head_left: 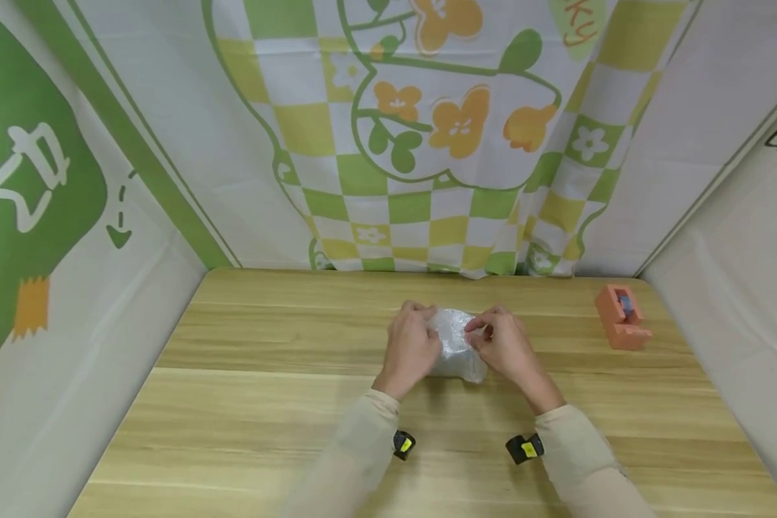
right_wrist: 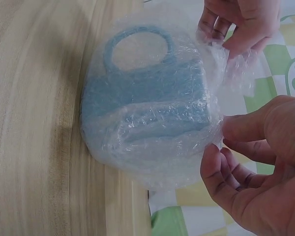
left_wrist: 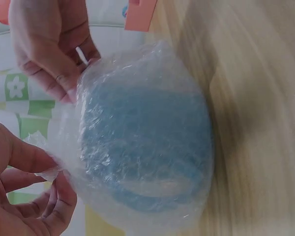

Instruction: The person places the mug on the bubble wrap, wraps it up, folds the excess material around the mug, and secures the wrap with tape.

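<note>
A light blue mug (left_wrist: 147,132) stands on the table inside a covering of clear bubble wrap (head_left: 456,363). Its round handle (right_wrist: 108,54) shows through the plastic in the right wrist view. On the left, my left hand (head_left: 412,342) pinches a gathered edge of the wrap between thumb and fingers, near the top of the bundle. My right hand (head_left: 503,342) pinches the wrap at the top on the opposite side, with thumb and forefinger meeting at the plastic's edge. The mug's top is covered by folded layers of wrap.
An orange-pink tape dispenser (head_left: 621,320) with a roll of tape stands at the right rear of the wooden table (head_left: 246,410). Behind the table hangs a green and yellow checked curtain (head_left: 421,208). Printed fabric walls (head_left: 123,309) close in the sides.
</note>
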Available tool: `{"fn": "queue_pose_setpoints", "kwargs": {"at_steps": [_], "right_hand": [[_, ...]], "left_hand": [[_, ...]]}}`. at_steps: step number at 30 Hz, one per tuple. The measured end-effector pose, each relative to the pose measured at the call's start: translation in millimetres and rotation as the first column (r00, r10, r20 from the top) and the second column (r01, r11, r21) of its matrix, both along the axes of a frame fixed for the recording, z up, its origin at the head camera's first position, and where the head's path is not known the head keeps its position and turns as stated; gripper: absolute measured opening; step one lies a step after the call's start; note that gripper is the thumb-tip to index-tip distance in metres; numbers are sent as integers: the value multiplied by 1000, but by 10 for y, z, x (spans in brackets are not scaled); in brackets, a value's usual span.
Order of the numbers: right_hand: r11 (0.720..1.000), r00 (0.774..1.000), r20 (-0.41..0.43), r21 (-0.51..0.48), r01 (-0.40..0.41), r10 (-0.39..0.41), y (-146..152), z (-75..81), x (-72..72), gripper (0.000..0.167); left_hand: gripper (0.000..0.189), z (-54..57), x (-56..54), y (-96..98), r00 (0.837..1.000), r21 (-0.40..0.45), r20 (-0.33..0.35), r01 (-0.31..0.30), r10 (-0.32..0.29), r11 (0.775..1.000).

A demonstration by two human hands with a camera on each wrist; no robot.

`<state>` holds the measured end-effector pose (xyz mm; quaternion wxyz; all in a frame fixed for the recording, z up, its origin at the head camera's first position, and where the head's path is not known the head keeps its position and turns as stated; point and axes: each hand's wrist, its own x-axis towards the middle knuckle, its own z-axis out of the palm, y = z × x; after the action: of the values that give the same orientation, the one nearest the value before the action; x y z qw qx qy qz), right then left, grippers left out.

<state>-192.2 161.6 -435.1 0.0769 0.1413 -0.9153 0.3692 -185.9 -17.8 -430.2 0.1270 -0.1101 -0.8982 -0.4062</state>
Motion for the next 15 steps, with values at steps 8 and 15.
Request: {"fn": "queue_pose_setpoints", "kwargs": {"at_steps": [8,15], "right_hand": [[1000,1000,-19,-7,-2,2,10,8,-2,8],[999,1000,1,-31,-9,9,0,-13,11,9]], "left_hand": [[34,-30,-2,39,1000,34,1,-2,2,999],[43,-73,14,66,999,-5,-10,-45,45,999]]}}
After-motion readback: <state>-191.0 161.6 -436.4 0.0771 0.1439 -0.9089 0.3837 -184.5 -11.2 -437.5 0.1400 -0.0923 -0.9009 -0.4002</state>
